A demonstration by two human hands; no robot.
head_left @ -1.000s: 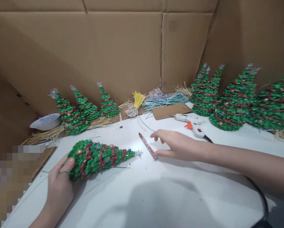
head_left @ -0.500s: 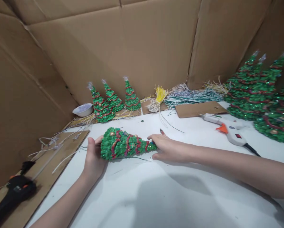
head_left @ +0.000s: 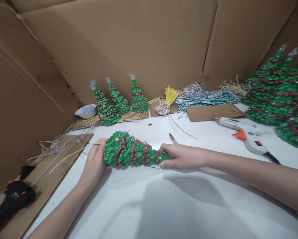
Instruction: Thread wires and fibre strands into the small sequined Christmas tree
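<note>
A small green Christmas tree (head_left: 136,153) with red garland and gold balls lies on its side over the white tabletop, its base to the left and its tip to the right. My left hand (head_left: 95,158) is closed at the base, the fingertips partly hidden behind it. Thin dark wires stick out leftward past that hand. At the narrow end, my right hand (head_left: 180,156) pinches the tip between thumb and fingers, covering the very top. Just behind my right hand lies a pointed tool (head_left: 172,138), mostly hidden.
Three finished trees (head_left: 139,96) stand at the back beside a white bowl (head_left: 86,112). Wire bundles (head_left: 208,101) and a cardboard piece (head_left: 215,113) lie right of them. A white glue gun (head_left: 251,136) rests near larger trees (head_left: 275,89); a black glue gun (head_left: 17,199) is at left.
My left thumb has come down from its raised position to the tree's base. My right hand has closed further round the tip. The view has shifted slightly.
</note>
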